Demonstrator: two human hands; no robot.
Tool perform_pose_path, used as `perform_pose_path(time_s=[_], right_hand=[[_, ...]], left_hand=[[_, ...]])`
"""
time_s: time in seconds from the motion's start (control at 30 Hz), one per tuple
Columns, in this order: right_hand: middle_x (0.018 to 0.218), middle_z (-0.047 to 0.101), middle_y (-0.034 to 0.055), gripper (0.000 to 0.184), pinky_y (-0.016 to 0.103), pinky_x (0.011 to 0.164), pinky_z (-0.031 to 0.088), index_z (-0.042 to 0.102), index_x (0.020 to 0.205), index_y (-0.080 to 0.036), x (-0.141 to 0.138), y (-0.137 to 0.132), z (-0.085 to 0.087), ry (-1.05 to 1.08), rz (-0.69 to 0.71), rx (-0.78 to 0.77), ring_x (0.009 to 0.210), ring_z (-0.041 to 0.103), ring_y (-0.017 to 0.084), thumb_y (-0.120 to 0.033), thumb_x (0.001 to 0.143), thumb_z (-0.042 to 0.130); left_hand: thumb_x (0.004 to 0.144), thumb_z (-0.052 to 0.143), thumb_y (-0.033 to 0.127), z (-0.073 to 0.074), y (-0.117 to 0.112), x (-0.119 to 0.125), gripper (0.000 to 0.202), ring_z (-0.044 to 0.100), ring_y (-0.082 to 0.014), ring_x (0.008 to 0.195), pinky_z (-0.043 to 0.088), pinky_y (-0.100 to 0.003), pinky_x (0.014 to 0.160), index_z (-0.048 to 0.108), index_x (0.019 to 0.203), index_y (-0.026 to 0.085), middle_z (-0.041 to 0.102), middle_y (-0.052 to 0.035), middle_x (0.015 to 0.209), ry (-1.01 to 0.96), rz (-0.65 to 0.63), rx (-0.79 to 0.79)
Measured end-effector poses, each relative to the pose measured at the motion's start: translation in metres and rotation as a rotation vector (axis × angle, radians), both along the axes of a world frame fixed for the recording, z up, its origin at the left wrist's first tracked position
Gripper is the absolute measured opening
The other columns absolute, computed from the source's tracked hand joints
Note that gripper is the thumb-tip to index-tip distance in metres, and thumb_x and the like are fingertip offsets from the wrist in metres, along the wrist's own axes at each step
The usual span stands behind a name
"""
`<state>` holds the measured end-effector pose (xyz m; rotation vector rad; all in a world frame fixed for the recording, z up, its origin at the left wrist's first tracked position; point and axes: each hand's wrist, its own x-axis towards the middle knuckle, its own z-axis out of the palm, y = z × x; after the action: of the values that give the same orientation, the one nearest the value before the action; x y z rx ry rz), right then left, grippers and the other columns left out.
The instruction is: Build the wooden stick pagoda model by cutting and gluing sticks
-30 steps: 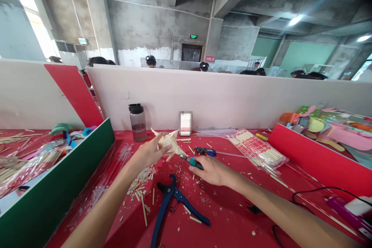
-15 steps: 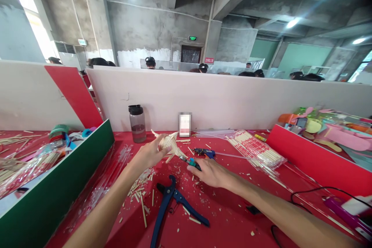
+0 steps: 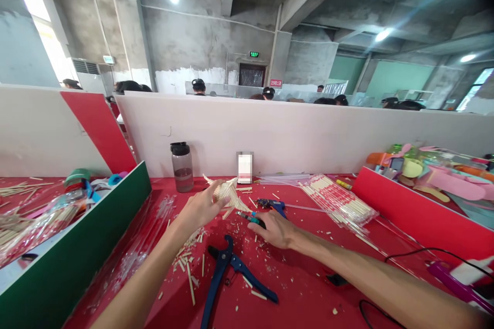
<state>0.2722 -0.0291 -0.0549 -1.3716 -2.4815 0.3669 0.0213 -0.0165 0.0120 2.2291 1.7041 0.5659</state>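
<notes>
My left hand (image 3: 204,206) grips a pale model built of thin wooden sticks (image 3: 230,191), its fingers round the model's left side. In my right hand (image 3: 273,229) is a pair of small pliers or cutters with teal and black handles (image 3: 257,221); the metal jaws point left, just below the model and apart from it. Behind the right hand a blue glue gun (image 3: 274,205) lies on the red table. Nearer to me rests a large blue pipe cutter (image 3: 222,267) with its handles spread.
Stick scraps (image 3: 189,264) litter the table (image 3: 301,293). A water bottle (image 3: 182,167) stands at the back left, beside the white partition (image 3: 309,133). Packed sticks (image 3: 339,198) lie at right. A green divider (image 3: 85,236) and a red divider (image 3: 417,211) flank the space. A black cable (image 3: 424,250) runs at right.
The cutters' jaws have come down and left, away from the model's lower right edge. My left hand still holds the model, shifted slightly right in view.
</notes>
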Motion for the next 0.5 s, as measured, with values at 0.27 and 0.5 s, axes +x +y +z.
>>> perform_pose_path(time_s=[0.27,0.5], right_hand=[[0.085,0.072,0.0078,0.049,0.030,0.066,0.037,0.062,0.089,-0.019,-0.004,-0.005,0.010,0.000,-0.020,-0.022,0.077,0.066,0.024,-0.059,0.101,0.037],[0.098,0.074,0.0108,0.045,0.033,0.073,0.043,0.063,0.095,-0.019,0.000,-0.013,0.020,0.044,-0.066,-0.092,0.090,0.069,0.028,-0.056,0.101,0.038]], left_hand=[[0.092,0.044,0.060,0.003,0.007,-0.021,0.069,0.071,-0.0326,0.102,0.050,-0.038,0.087,0.037,0.151,0.024,0.075,-0.0118,0.110,-0.072,-0.004,-0.035],[0.091,0.046,0.059,-0.001,0.013,-0.026,0.069,0.071,-0.0296,0.092,0.051,-0.037,0.083,0.037,0.150,0.024,0.074,-0.0080,0.097,-0.154,-0.066,-0.057]])
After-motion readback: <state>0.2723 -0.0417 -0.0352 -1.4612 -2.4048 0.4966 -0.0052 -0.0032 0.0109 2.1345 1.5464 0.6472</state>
